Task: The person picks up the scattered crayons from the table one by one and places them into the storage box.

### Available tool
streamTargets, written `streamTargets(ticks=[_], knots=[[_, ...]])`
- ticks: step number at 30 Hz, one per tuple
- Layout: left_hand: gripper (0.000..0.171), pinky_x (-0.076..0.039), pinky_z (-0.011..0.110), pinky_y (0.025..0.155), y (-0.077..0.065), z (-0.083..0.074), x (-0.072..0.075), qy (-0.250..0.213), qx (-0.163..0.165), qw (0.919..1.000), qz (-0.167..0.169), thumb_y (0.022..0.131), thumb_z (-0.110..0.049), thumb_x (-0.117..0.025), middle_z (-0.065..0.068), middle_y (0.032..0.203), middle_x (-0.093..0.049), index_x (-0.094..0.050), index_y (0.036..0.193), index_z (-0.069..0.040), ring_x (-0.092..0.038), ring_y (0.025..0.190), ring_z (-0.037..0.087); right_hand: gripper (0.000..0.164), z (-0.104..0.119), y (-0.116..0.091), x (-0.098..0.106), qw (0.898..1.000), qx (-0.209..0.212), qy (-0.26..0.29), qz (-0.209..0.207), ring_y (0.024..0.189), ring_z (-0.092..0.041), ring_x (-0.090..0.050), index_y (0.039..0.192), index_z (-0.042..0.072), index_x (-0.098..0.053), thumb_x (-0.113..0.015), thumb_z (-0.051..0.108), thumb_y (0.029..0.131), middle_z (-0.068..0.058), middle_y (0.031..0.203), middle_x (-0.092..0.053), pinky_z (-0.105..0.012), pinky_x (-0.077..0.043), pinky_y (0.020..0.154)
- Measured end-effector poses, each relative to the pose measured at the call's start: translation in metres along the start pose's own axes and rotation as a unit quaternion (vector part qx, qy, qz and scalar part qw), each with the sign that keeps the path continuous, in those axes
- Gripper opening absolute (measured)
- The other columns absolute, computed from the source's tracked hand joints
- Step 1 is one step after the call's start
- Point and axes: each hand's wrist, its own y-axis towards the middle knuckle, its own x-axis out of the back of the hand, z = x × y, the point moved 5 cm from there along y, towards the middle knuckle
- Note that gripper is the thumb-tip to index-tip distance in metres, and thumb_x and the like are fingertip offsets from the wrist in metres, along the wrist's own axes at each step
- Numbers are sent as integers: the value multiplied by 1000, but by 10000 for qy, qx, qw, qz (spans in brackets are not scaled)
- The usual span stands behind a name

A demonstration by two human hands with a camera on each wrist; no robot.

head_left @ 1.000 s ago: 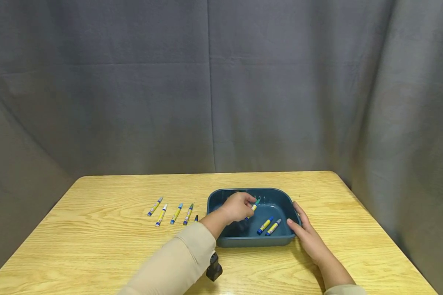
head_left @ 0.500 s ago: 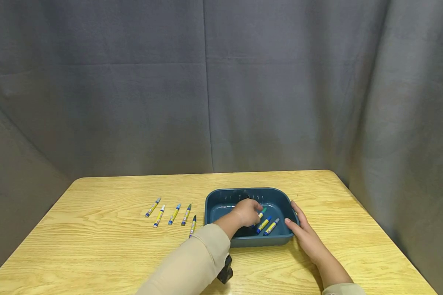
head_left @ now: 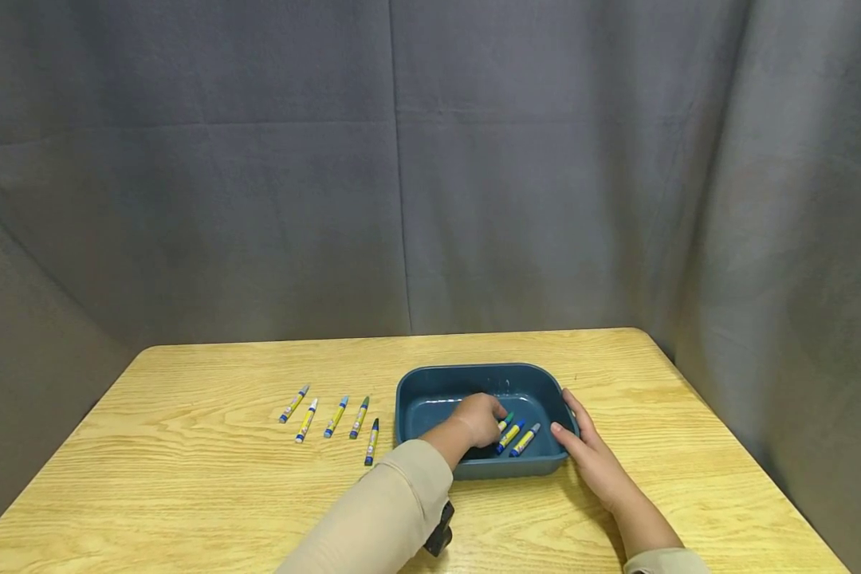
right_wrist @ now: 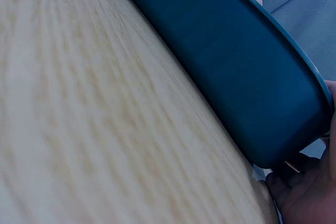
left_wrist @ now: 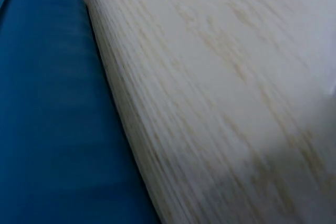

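A dark teal plastic basin [head_left: 473,469] stands on the table. My left hand [head_left: 477,420] reaches down into it, its fingers on a green crayon [head_left: 505,422] whose lower part they cover. Beside that one, a blue crayon [head_left: 510,438] and a grey-tipped crayon [head_left: 525,440] lie side by side on the basin floor. At the basin's right end, my right hand [head_left: 595,458] holds the wall, thumb at the rim and fingers along the outside. The left wrist view has mostly the basin's outer wall [left_wrist: 58,103]; the crayons inside are hidden there.
Left of the basin, several yellow-wrapped crayons lie loosely spaced on the wooden table [head_left: 186,478]: a dark one [head_left: 371,442] nearest, then a green-tipped [head_left: 359,418], a light blue [head_left: 336,417], a white [head_left: 306,421] and a grey one [head_left: 294,404]. A grey curtain [head_left: 258,199] hangs behind.
My left hand has lowered the green crayon to the basin floor, moving it right and down beside the blue one. My right hand keeps its hold on the basin.
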Motion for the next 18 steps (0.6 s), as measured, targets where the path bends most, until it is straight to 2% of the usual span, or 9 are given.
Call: streamTargets(ticks=[11,18], knots=[[35,-53,32,89,1,2,0,169,12,9998,64,83,-3,-70,8,119,-68,-69,118,-5,-62,108,23,69,1,0,-1,10000,-63,36,30,151,-42,6,159,15,-6,-44,30,103,-15,165,1,-66,0,117],[38,-54,32,85,-3,2,8,-6,-33,10000,5,81,-1,-72,10,117,-68,-68,118,-4,-64,102,22,69,-1,0,0,10000,-76,44,40,150,-42,6,159,18,-6,-44,31,103,-15,166,2,-67,0,116]])
